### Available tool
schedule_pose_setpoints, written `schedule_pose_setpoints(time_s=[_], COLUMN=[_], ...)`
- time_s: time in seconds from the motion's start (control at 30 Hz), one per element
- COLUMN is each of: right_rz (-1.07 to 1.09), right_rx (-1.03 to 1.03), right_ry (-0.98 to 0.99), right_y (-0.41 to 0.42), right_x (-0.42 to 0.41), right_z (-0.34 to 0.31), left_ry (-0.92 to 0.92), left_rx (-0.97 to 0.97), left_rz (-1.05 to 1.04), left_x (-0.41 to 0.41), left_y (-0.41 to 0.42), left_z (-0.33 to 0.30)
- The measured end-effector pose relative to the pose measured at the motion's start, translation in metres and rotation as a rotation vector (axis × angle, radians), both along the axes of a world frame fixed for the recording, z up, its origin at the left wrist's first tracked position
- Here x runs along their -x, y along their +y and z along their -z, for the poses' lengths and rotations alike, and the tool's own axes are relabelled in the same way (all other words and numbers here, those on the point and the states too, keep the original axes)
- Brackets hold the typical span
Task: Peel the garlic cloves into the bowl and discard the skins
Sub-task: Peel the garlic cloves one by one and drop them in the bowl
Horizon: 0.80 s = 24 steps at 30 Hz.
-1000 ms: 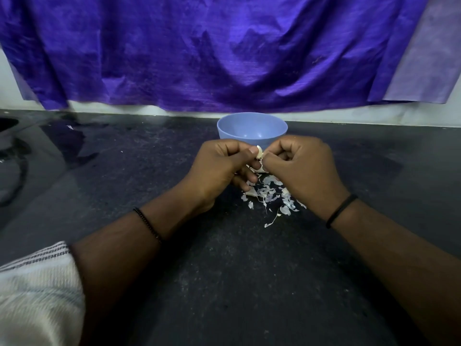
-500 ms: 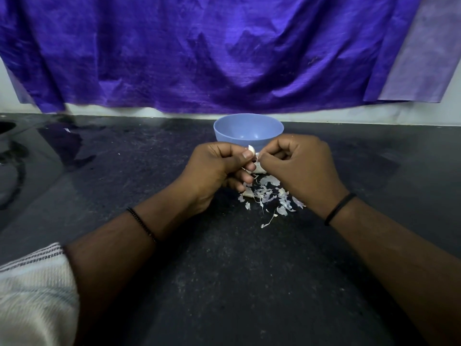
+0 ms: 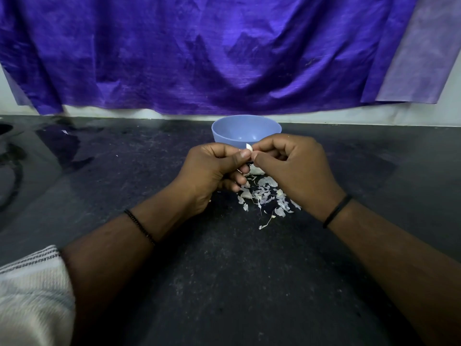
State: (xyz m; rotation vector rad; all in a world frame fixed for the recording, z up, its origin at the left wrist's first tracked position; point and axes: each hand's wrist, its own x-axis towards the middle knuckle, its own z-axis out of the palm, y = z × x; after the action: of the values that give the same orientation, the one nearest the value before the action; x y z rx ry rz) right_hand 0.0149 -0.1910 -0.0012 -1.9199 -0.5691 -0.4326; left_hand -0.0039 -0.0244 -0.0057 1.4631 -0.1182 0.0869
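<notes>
**Peeling under way, skins not yet discarded**

Both hands meet just in front of the bowl (image 3: 246, 131). The left hand (image 3: 214, 168) and right hand (image 3: 294, 168) each pinch 1 clove (image 3: 248, 146) between curled fingertips, stripping its skin. Loose skins (image 3: 264, 196) lie heaped on the counter (image 3: 224, 283) beneath the hands, still to be thrown away. Whether the bowl already holds peeled cloves cannot be seen. No writing or brand is visible anywhere.

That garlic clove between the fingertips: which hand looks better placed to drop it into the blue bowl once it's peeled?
Probably the left hand: it grips the garlic clove, while the right hand only pinches at its skin. Both sit just in front of the blue bowl.
</notes>
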Motion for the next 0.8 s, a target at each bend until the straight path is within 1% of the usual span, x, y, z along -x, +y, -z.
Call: schedule_pose_setpoints(time_s=[0.13,0.23,0.4,0.53,0.7,0.8], right_rz=[-0.002,0.003,0.038,0.026,0.002,0.010], right_rx=[-0.017,-0.012,0.100,0.249,0.313,0.342], right_ry=[-0.033,-0.044,-0.124,-0.212,-0.241,-0.275], right_y=[0.000,-0.001,-0.004,-0.007,-0.009,-0.006], right_x=[0.000,0.000,0.001,0.002,0.003,0.004], right_z=[0.000,0.000,-0.002,-0.006,-0.007,-0.006], left_ry=[-0.035,-0.093,-0.185,-0.232,-0.421,-0.496], left_rx=[-0.048,-0.138,-0.363,-0.526,-0.811,-0.906], left_rz=[-0.031,-0.071,-0.153,-0.178,-0.163,-0.179], left_x=[0.001,0.004,0.007,0.008,0.014,0.012], left_y=[0.001,0.001,0.002,0.006,0.011,0.013], left_z=[-0.001,-0.004,-0.008,-0.014,-0.021,-0.021])
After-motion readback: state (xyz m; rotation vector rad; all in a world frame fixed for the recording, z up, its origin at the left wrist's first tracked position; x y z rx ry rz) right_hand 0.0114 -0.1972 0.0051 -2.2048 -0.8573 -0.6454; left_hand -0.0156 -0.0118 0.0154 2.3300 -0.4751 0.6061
